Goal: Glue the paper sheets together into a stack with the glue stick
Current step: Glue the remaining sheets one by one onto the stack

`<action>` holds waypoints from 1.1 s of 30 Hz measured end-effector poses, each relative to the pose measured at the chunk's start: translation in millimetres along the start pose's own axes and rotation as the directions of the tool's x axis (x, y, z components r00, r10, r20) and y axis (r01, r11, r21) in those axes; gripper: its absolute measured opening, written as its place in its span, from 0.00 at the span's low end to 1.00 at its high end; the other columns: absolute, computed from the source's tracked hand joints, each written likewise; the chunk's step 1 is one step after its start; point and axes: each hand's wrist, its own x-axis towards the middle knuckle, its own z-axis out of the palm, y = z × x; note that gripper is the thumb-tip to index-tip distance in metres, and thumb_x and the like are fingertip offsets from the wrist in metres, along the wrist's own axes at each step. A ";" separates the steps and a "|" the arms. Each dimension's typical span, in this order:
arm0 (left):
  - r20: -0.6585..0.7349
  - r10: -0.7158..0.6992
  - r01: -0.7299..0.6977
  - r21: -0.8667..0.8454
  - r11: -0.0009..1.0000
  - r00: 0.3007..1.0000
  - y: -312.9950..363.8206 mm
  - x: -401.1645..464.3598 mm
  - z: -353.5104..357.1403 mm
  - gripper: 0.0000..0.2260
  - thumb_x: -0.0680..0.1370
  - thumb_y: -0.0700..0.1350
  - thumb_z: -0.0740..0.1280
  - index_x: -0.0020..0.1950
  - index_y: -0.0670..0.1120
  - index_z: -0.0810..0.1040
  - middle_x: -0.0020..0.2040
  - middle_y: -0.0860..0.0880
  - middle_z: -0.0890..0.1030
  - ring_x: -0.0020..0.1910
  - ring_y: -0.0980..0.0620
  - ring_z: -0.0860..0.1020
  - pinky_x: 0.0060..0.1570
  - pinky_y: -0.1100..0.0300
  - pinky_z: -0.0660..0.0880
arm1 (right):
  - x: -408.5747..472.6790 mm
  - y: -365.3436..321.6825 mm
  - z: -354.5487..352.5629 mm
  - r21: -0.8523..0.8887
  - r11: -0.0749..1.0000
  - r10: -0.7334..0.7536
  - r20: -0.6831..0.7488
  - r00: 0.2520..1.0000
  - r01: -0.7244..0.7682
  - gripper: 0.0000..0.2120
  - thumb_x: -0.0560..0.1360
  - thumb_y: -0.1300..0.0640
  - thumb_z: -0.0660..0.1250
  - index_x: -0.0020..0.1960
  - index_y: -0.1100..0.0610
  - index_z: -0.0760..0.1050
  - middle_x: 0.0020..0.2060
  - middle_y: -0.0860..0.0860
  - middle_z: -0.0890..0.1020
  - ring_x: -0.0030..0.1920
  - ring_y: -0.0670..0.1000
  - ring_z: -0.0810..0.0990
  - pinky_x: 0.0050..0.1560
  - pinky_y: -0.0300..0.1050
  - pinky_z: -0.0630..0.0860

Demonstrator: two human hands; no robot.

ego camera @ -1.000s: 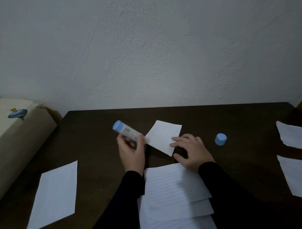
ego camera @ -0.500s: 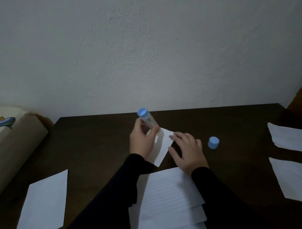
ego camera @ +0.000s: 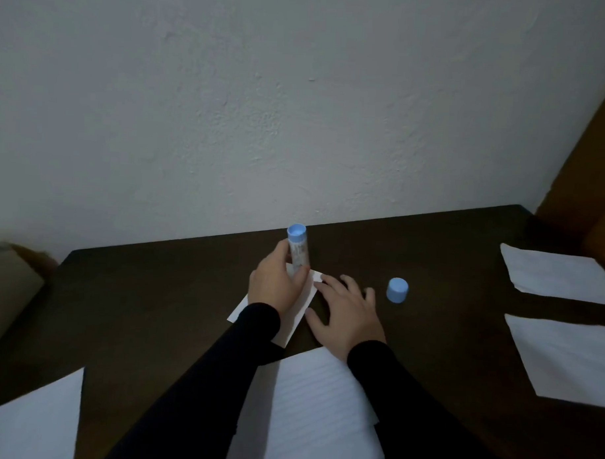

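Where the table [ego camera: 147,313] meets its near edge, a pile of lined sheets [ego camera: 315,415] lies between the two black sleeves, partly covered by both forearms. At the near left corner rests a single blank sheet [ego camera: 37,422], cut off by the frame. Along the right edge lie two more sheets, the nearer one [ego camera: 571,362] well apart from the hands and the farther one [ego camera: 553,272] close to the far right corner.

Toward the middle of the table a small white sheet [ego camera: 301,308] lies flat, much of it hidden beneath the left hand [ego camera: 275,280] and its wrist. That hand has fingers and thumb curled round the glue stick [ego camera: 298,249], which stands nearly upright with its blue base upward and its lower end down on the small sheet; the tip itself is hidden behind the fingers. The right hand [ego camera: 346,313] lies flat with fingers spread, its fingertips on the right edge of the small sheet and its palm over the bare wood.

Just right of the right hand, the blue cap [ego camera: 397,290] stands alone on the table, apart from the fingers. Beyond the far edge rises a pale textured wall [ego camera: 298,109].
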 end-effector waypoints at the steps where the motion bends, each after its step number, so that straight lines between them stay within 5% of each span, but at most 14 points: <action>1: -0.011 -0.004 0.005 0.007 1.000 1.000 -2.0 1.7 -0.6 0.13 0.76 0.50 0.67 0.59 0.52 0.72 0.54 0.53 0.80 0.54 0.52 0.78 0.56 0.48 0.75 | 0.4 -0.2 -0.3 -0.003 1.000 0.003 0.004 1.000 -0.003 0.27 0.78 0.41 0.56 0.75 0.46 0.61 0.75 0.43 0.60 0.76 0.50 0.52 0.73 0.60 0.47; 10: -0.064 -0.162 0.162 -0.014 0.987 0.985 -24.5 22.9 -14.2 0.15 0.76 0.48 0.69 0.61 0.51 0.71 0.57 0.49 0.79 0.56 0.49 0.78 0.54 0.52 0.76 | 1.1 -1.1 -1.8 -0.002 1.000 0.018 0.023 1.000 -0.018 0.26 0.79 0.42 0.56 0.75 0.46 0.60 0.76 0.43 0.59 0.76 0.50 0.52 0.74 0.61 0.47; 15: -0.235 -0.297 0.166 -0.451 0.877 0.926 -17.1 6.2 -39.3 0.38 0.78 0.44 0.68 0.77 0.58 0.45 0.53 0.48 0.77 0.50 0.52 0.78 0.52 0.57 0.73 | 0.7 -1.0 -1.4 -0.008 1.000 0.010 0.020 1.000 -0.010 0.26 0.79 0.41 0.55 0.75 0.46 0.61 0.76 0.43 0.58 0.76 0.50 0.52 0.74 0.61 0.47; 20: -0.192 -0.350 0.198 -0.542 0.817 0.917 -33.7 -27.6 -59.9 0.23 0.79 0.51 0.65 0.73 0.60 0.64 0.63 0.50 0.75 0.56 0.52 0.78 0.54 0.58 0.75 | 0.7 -2.3 -2.3 -0.022 1.000 0.016 0.024 1.000 -0.016 0.25 0.79 0.42 0.55 0.74 0.47 0.61 0.76 0.43 0.57 0.76 0.51 0.52 0.74 0.60 0.47; 24: -0.151 -0.399 0.255 -0.559 0.789 0.905 -45.1 -56.3 -66.5 0.31 0.69 0.50 0.77 0.70 0.56 0.70 0.55 0.59 0.77 0.54 0.61 0.76 0.56 0.62 0.70 | 1.1 -0.8 0.5 -0.014 1.000 0.012 -0.032 0.999 -0.013 0.23 0.77 0.41 0.57 0.70 0.47 0.66 0.71 0.45 0.65 0.73 0.51 0.57 0.73 0.58 0.54; 28: -0.234 -0.488 0.296 -0.555 0.777 0.841 -49.7 -71.0 -66.6 0.19 0.73 0.50 0.73 0.63 0.53 0.76 0.53 0.58 0.77 0.54 0.58 0.76 0.55 0.60 0.72 | -3.3 -0.8 3.4 -0.019 1.000 -0.008 -0.190 0.982 0.004 0.20 0.76 0.40 0.59 0.63 0.48 0.71 0.58 0.45 0.71 0.63 0.47 0.65 0.64 0.48 0.64; 33: -0.250 -0.497 0.309 -0.535 0.786 0.831 -51.3 -76.9 -66.8 0.11 0.76 0.57 0.67 0.55 0.55 0.75 0.56 0.54 0.72 0.52 0.58 0.73 0.56 0.59 0.69 | -2.5 -0.8 -3.4 0.102 0.985 -0.141 0.033 0.989 0.137 0.23 0.78 0.42 0.60 0.71 0.48 0.67 0.74 0.42 0.62 0.75 0.42 0.53 0.73 0.49 0.48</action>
